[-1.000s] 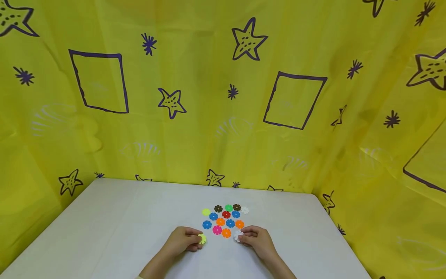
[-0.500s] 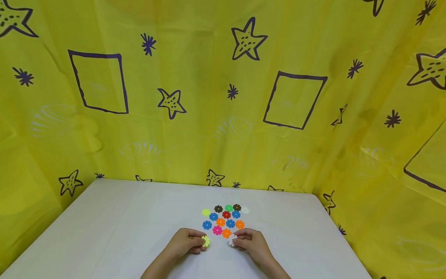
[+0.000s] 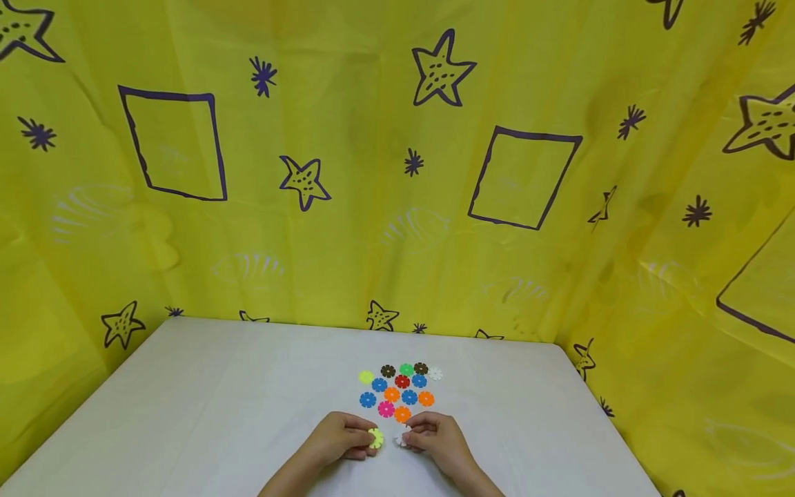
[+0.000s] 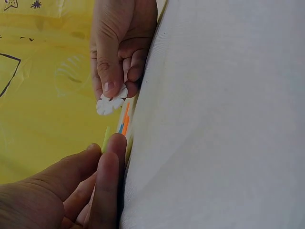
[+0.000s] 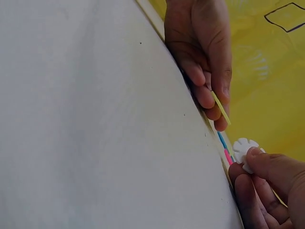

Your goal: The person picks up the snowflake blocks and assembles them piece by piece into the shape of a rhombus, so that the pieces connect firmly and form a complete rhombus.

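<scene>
My left hand pinches a yellow-green notched disc between thumb and fingers; in the right wrist view that disc shows nearly edge-on. Opposite it, my right hand pinches a white notched disc, whose flower-like slots show in the left wrist view on the disc. A small gap separates the two held discs, low over the white table. Just beyond the hands lies a group of flat notched discs, among them an orange disc and a pink disc.
Farther back in the group are blue discs, a red disc, brown discs, a green disc and another white disc. A yellow curtain with starfish drawings hangs behind and beside the table.
Both hands have moved toward each other and slightly nearer the body, bringing the yellow-green disc and the white disc close together. The group on the table stays put.
</scene>
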`<action>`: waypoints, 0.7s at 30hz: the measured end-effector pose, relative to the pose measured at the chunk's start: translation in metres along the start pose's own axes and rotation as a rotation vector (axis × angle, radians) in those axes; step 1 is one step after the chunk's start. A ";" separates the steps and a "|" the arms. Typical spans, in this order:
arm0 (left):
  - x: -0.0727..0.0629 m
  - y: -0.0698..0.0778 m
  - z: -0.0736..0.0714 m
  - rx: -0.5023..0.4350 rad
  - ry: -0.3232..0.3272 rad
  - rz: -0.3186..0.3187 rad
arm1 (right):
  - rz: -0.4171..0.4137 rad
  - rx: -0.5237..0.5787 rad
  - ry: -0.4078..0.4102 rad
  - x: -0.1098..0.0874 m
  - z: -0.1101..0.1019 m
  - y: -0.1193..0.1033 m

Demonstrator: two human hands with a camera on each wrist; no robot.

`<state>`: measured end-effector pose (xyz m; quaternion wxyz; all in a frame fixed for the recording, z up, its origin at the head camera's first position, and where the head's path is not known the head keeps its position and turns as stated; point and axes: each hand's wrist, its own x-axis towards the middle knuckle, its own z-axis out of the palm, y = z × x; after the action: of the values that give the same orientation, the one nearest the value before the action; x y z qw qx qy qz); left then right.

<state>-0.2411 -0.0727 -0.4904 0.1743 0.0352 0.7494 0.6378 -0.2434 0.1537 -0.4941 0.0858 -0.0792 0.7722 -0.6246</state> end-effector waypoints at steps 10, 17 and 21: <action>0.000 0.000 0.001 0.005 0.002 -0.009 | -0.010 -0.038 -0.013 -0.001 0.006 0.000; 0.001 -0.001 0.002 0.004 -0.001 -0.004 | -0.022 -0.077 -0.009 -0.002 0.007 0.000; 0.001 -0.001 0.002 0.003 0.000 0.007 | -0.029 -0.093 -0.017 -0.003 0.008 0.000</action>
<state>-0.2407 -0.0703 -0.4918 0.1719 0.0379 0.7501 0.6375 -0.2388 0.1467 -0.4952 0.0798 -0.0996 0.7983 -0.5886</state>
